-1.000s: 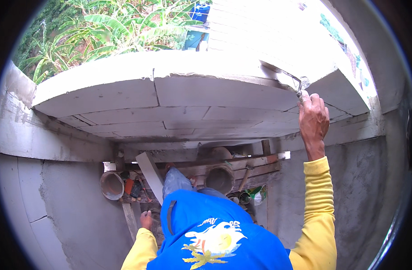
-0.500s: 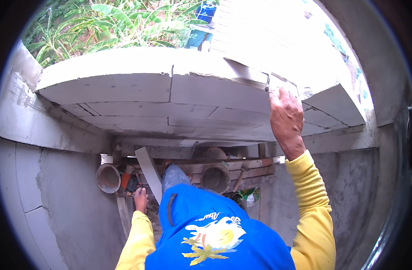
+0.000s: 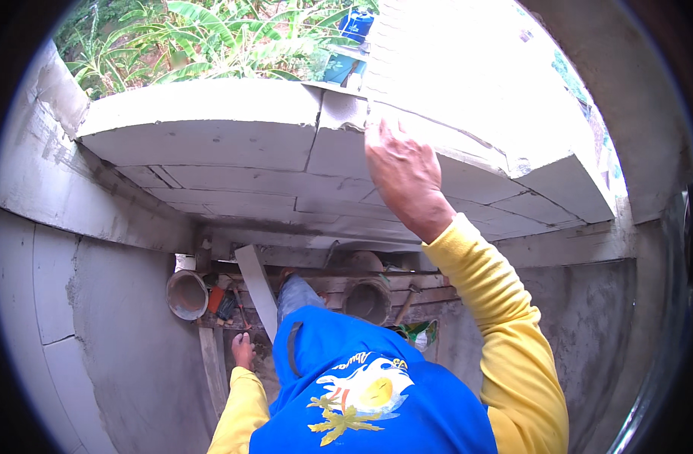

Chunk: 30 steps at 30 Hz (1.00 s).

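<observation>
Block wall (image 3: 233,144) under right hand (image 3: 403,178), greenery (image 3: 210,45) beyond

right hand (image 3: 403,170) raised up top centre, fingers spread flat, yellow sleeve stretched out, left hand (image 3: 243,350) hanging low, lower left, fingers loose

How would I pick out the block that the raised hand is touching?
Start at the pale block wall curving across the top. Follow its top row rightward to the right hand. The block under its fingers sits just right of a dark vertical joint, its top corner raised above the neighbours' line.
</observation>
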Motion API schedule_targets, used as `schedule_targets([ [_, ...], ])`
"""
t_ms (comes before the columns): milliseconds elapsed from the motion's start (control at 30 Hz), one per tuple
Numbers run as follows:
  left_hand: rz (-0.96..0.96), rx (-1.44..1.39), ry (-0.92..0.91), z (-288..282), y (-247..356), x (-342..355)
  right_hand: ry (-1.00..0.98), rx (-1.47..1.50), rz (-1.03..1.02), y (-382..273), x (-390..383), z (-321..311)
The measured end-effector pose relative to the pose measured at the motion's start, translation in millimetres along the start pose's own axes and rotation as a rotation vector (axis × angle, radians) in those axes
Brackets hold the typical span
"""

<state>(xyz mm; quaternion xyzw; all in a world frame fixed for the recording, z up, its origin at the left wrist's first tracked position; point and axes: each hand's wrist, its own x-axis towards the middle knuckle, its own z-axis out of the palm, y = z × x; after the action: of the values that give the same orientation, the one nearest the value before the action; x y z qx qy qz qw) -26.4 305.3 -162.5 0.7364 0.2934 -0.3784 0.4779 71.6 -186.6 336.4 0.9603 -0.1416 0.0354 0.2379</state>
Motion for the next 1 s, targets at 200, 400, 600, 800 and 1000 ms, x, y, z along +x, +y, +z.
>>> schedule_targets([
  [200,-0.047,-0.043,0.028,4.5,7.3,-10.5,0.3,0.787,0.1,-61.8,-4.9,2.7],
  [400,-0.018,-0.13,0.01,-3.0,24.5,-21.5,0.225,1.738,0.517,-115.2,-50.4,56.9],
  [600,0.024,-0.12,0.025,-16.3,37.7,-33.0,-0.005,1.859,0.689,-134.3,-106.7,75.8],
  [800,0.009,-0.078,0.014,-0.1,41.0,-35.0,0.059,1.618,0.531,-141.2,-170.5,87.6],
  [1000,0.028,-0.105,0.031,-9.9,26.9,-44.2,0.215,1.442,0.615,-108.8,-68.9,82.7],
])
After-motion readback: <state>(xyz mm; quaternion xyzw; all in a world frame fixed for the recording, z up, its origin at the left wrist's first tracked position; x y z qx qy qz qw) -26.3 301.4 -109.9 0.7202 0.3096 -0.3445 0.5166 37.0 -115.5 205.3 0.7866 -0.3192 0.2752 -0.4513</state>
